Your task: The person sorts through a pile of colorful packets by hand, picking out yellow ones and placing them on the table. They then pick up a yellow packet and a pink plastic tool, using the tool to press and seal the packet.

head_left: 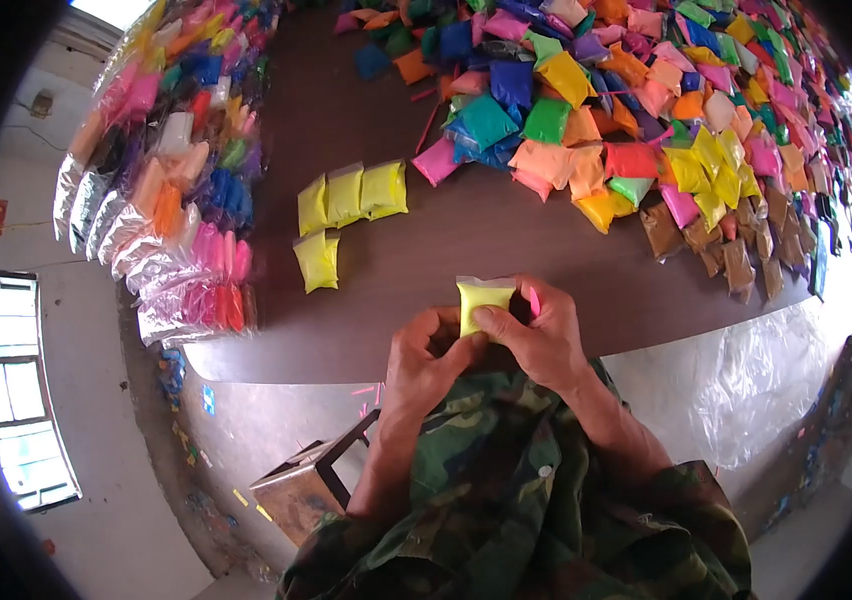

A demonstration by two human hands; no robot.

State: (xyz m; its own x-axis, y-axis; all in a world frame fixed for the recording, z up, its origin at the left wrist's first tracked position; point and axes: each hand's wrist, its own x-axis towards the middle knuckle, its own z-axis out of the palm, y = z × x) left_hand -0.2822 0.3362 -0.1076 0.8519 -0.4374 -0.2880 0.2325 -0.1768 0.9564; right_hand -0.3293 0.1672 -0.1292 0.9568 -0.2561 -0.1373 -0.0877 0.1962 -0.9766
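Observation:
Between my two hands, near the table's front edge, is a small clear packet (483,295) filled with something pale yellow. My left hand (424,355) grips its lower left side. My right hand (548,335) pinches it from the right, the thumb pressed across its front. A bit of something pink (534,302) shows among the right fingers; its kind is hidden. Beyond my left hand, a yellow packet (318,262) lies alone on the brown table (246,345). Just behind it, three more yellow packets (345,194) rest side by side.
A large heap of colourful packets (586,130) covers the far right of the table, with brown packets (736,262) at its near edge. Clear bags of coloured packets (191,215) are stacked along the left. Below stand a wooden box-like stool (296,490) and clear plastic sheeting (761,385).

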